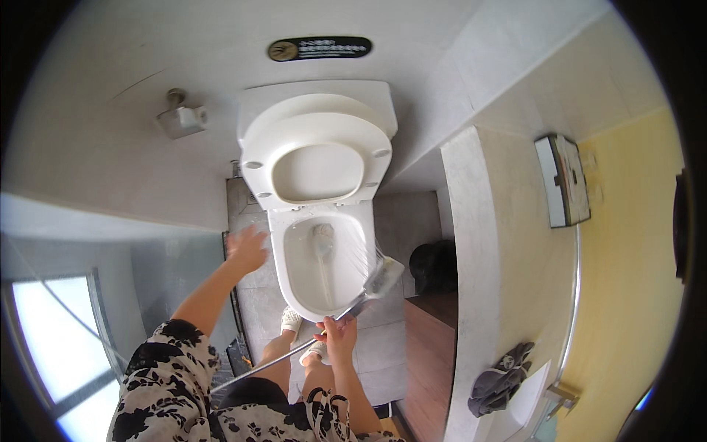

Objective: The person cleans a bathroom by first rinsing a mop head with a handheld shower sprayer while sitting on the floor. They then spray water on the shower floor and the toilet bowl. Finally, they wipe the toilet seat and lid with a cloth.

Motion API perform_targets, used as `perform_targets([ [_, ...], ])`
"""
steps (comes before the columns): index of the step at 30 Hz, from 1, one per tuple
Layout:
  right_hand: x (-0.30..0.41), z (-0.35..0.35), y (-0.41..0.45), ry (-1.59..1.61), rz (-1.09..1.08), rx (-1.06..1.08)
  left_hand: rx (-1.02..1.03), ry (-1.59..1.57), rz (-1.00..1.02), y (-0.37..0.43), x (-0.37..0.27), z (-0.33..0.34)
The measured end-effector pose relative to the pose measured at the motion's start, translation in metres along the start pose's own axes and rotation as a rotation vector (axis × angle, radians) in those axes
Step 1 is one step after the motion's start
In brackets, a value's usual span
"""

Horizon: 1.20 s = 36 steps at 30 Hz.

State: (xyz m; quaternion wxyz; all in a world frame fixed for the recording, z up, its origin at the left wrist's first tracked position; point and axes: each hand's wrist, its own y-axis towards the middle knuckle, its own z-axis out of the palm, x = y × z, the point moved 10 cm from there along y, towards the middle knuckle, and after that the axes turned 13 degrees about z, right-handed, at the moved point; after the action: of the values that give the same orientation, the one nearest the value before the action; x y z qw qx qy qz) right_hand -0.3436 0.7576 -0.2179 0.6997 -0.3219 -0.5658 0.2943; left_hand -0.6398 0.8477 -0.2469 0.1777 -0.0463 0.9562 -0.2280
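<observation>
My right hand [339,334] grips the handle of a handheld shower head [385,278] in front of the toilet bowl's right side. Fine jets of water spray from it toward the bowl's inner right wall. Its metal hose [270,362] runs down to the left past my legs. The white ceramic toilet bowl [280,265] is wet inside, with water at its drain. Both the toilet seat [320,130] and the lid [326,101] stand raised. Blurred, my left hand [247,248] hovers by the bowl's left rim, holding nothing, fingers spread.
A paper holder [182,121] juts from the left wall. At right stand a black bag or bin [433,268] and a wooden cabinet [431,337]. A dark cap [500,381] lies beside the washbasin [522,406] and faucet [562,396]; a box [562,179] sits farther back.
</observation>
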Motion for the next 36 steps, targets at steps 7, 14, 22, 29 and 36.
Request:
perform_targets([
  [7, 0.036, 0.038, -0.015, -0.218, -0.181, 0.141, 0.171, -0.282, -0.566, -0.280, 0.170, 0.071],
  [14, 0.024, 0.112, -0.062, -0.917, -0.474, 0.203, -0.343, -0.982, -0.050, -0.248, -0.028, 0.023],
  [22, -0.071, 0.142, 0.012, -0.854, -0.326, 0.674, -0.926, -1.640, -0.514, -0.206, 0.011, 0.079],
  [29, -0.073, 0.118, 0.249, -0.406, 0.304, 0.020, -0.840, -1.285, -0.610, -0.250, 0.091, 0.125],
  [36, -0.052, 0.152, 0.336, -0.274, 0.265, -0.253, -0.654, -1.273, -0.735, -0.282, 0.111, 0.183],
])
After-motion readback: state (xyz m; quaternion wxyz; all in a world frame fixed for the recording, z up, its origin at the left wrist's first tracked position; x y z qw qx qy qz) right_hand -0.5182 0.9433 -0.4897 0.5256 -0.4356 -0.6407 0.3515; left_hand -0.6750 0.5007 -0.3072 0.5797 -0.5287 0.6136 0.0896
